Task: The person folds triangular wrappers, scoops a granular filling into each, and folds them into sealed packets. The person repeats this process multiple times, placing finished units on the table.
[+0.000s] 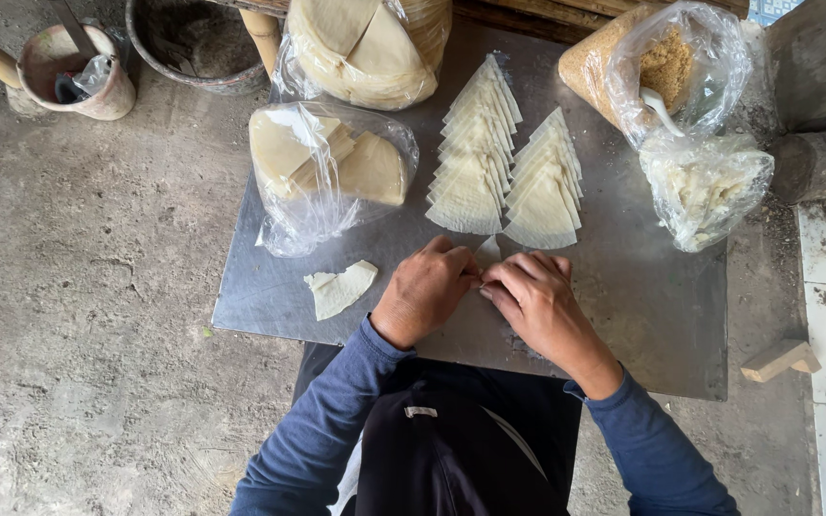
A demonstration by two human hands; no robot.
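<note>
The left hand (424,291) and the right hand (537,296) meet knuckle to knuckle at the near middle of the metal desk (642,306), fingers curled in and pinched together on a small pale wrapper piece (488,250). Only its pointed tip pokes up between the two hands; the rest lies under the fingers, so its shape and any filling cannot be made out. Dark blue sleeves run back from both wrists to the bottom edge of the view.

Just beyond the hands, two overlapping rows of folded triangles (509,162) fan away across the desk, the nearest ones almost touching the fingertips. To the left of the left hand, apart from it, lies a loose torn wrapper scrap (339,287). Farther left and back sits a clear bag of wrapper sheets (327,167), its plastic glaring enough to blur the stack inside. Behind it a larger bag of round sheets (365,43) is cut off by the top edge.

On the right, an open bag of brown crumbs (657,72) holds a white spoon (660,107) half buried, and below it a knotted bag of whitish lumps (705,182) is too cloudy to tell what is in it.

Off the desk, on the concrete floor at upper left, stand a chipped pot (78,72) and a dark bucket (188,43), partly cropped. A small wooden block (778,358) lies at the right.
</note>
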